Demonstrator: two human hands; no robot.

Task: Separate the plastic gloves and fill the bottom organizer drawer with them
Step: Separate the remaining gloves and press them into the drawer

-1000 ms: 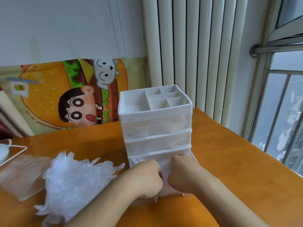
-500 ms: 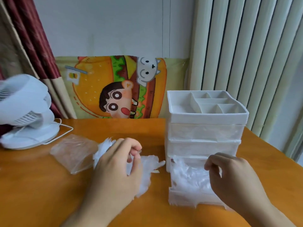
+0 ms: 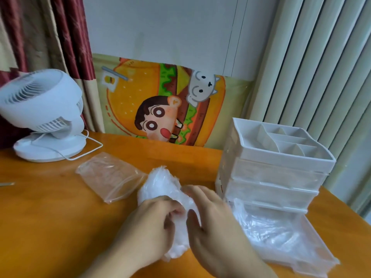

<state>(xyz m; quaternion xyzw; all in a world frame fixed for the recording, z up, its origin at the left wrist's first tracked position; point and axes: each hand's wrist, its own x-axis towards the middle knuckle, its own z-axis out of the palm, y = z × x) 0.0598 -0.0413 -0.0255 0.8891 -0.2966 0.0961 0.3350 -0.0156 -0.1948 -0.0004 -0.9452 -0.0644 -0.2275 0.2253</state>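
orange wooden surface (image 3: pixel 50 227) nearest: left hand (image 3: pixel 148 223) and right hand (image 3: pixel 212 215) both pinch the clump of plastic gloves (image 3: pixel 160 183), seemingly peeling one free. next, carry it right into the open bottom drawer (image 3: pixel 313 255), already part filled, under the organizer (image 3: pixel 281 157).

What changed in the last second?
Both hands left the bottom drawer. The left hand and right hand now grip the glove pile on the table. The drawer stays pulled out with gloves inside; organizer unmoved.
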